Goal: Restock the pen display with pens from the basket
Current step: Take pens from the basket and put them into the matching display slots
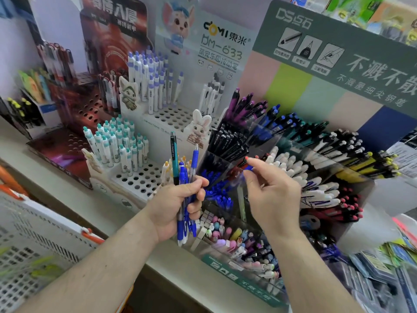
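My left hand [178, 202] grips a bundle of pens [184, 177] upright: several blue ones and one teal pen sticking up highest. My right hand [270, 195] hovers over the clear tiered pen display [293, 154]; its thumb and forefinger pinch a blue pen [248, 167] above the compartment of blue pens [216, 188]. The display's other compartments hold black, purple, white, yellow and red-tipped pens. The white mesh basket [33, 240] with orange clips sits at the lower left.
White perforated pen stands [140, 177] with teal-capped and purple-capped pens stand behind my left hand. A dark red perforated stand [67, 150] is further left. Cardboard backboards rise behind. Packaged stationery [383, 267] lies at the right on the counter.
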A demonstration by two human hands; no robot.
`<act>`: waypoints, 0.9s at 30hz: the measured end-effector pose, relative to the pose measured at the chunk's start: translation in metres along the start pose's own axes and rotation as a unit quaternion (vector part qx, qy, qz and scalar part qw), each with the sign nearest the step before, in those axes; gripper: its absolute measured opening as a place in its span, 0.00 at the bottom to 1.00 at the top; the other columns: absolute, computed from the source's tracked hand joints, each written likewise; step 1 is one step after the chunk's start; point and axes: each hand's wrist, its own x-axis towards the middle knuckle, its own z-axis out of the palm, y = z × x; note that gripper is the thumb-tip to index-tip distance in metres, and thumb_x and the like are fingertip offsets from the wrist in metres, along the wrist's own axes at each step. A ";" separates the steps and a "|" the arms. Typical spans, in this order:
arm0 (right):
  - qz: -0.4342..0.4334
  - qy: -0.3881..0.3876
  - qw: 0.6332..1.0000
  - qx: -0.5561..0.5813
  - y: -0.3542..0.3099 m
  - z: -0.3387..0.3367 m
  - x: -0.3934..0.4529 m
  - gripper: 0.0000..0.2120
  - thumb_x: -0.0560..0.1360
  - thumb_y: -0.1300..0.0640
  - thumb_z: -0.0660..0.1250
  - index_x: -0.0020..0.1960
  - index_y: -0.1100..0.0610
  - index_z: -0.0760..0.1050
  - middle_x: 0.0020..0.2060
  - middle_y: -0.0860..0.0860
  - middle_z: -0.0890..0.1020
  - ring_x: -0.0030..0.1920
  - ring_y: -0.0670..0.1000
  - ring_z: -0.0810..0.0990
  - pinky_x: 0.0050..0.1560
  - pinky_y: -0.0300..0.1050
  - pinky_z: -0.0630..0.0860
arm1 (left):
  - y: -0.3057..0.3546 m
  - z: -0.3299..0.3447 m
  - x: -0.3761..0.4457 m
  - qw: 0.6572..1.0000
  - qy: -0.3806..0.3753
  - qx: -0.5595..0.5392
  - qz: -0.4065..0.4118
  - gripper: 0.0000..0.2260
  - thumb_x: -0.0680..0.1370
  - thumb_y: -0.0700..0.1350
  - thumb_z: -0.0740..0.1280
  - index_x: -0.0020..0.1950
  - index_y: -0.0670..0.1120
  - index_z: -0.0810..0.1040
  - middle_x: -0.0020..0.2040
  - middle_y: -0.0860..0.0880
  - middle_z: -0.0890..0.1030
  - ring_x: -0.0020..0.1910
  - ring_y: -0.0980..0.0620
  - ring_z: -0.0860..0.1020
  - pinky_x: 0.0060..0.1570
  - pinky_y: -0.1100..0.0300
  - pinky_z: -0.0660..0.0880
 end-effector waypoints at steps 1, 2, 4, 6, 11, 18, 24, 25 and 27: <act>-0.014 -0.015 1.000 -0.019 0.001 0.005 -0.001 0.12 0.74 0.65 0.74 0.56 0.59 0.84 0.43 0.50 0.86 0.39 0.44 0.81 0.45 0.37 0.78 | -0.001 0.000 -0.001 1.000 0.001 0.004 -0.002 0.06 0.72 0.43 0.65 0.45 0.43 0.78 0.31 0.49 0.75 0.22 0.56 0.66 0.23 0.64 0.63; -0.028 -0.032 0.998 -0.038 0.001 0.010 -0.003 0.11 0.74 0.64 0.73 0.56 0.58 0.84 0.43 0.50 0.86 0.40 0.47 0.83 0.45 0.40 0.79 | -0.001 0.001 -0.001 1.000 0.000 0.007 -0.004 0.06 0.72 0.43 0.65 0.46 0.42 0.77 0.31 0.49 0.75 0.22 0.56 0.66 0.23 0.64 0.63; -0.048 -0.066 0.994 -0.070 0.002 0.018 -0.003 0.10 0.75 0.62 0.69 0.54 0.58 0.85 0.41 0.51 0.86 0.40 0.53 0.84 0.40 0.45 0.81 | -0.002 0.001 -0.002 1.000 -0.002 0.014 -0.008 0.07 0.72 0.44 0.65 0.47 0.42 0.77 0.31 0.49 0.75 0.22 0.56 0.66 0.23 0.64 0.64; -0.047 -0.107 0.988 -0.102 0.001 0.023 -0.003 0.10 0.74 0.61 0.68 0.51 0.57 0.86 0.40 0.50 0.85 0.41 0.56 0.83 0.39 0.48 0.80 | -0.003 0.002 -0.003 1.000 -0.004 0.019 -0.011 0.08 0.72 0.44 0.66 0.47 0.42 0.77 0.32 0.48 0.75 0.23 0.55 0.67 0.24 0.64 0.64; 0.083 -0.341 0.917 -0.192 -0.006 0.027 0.008 0.16 0.79 0.57 0.61 0.61 0.48 0.82 0.56 0.49 0.84 0.56 0.54 0.81 0.52 0.47 0.79 | -0.005 0.004 -0.006 0.999 -0.011 0.033 -0.011 0.10 0.73 0.46 0.65 0.50 0.41 0.76 0.33 0.48 0.75 0.23 0.55 0.66 0.24 0.63 0.65; 0.178 -0.243 0.953 -0.011 -0.027 0.014 0.018 0.10 0.79 0.54 0.64 0.51 0.47 0.84 0.43 0.40 0.85 0.42 0.41 0.81 0.45 0.41 0.77 | -0.006 0.005 -0.007 0.997 -0.025 0.071 -0.009 0.11 0.74 0.47 0.65 0.51 0.42 0.77 0.33 0.49 0.74 0.25 0.54 0.67 0.26 0.62 0.65; 0.284 -0.318 0.886 0.180 -0.045 0.021 0.006 0.15 0.79 0.50 0.65 0.39 0.57 0.81 0.31 0.57 0.82 0.28 0.49 0.78 0.38 0.51 0.79 | -0.010 0.012 -0.007 0.995 -0.063 0.082 -0.014 0.14 0.76 0.53 0.63 0.39 0.43 0.76 0.30 0.50 0.74 0.24 0.55 0.68 0.25 0.63 0.65; 0.288 -0.306 0.889 0.185 -0.044 0.022 0.005 0.14 0.79 0.52 0.65 0.39 0.58 0.81 0.30 0.58 0.81 0.27 0.49 0.76 0.36 0.51 0.78 | -0.012 0.013 -0.008 0.995 -0.057 0.085 -0.013 0.15 0.78 0.53 0.62 0.42 0.42 0.76 0.30 0.49 0.75 0.24 0.54 0.69 0.25 0.63 0.66; 0.328 -0.259 0.880 0.228 -0.044 0.021 0.005 0.13 0.80 0.55 0.64 0.42 0.63 0.79 0.31 0.56 0.78 0.28 0.48 0.77 0.33 0.48 0.77 | -0.014 0.015 -0.008 0.997 -0.035 0.064 -0.014 0.15 0.80 0.52 0.60 0.50 0.40 0.76 0.35 0.46 0.79 0.25 0.53 0.72 0.24 0.63 0.68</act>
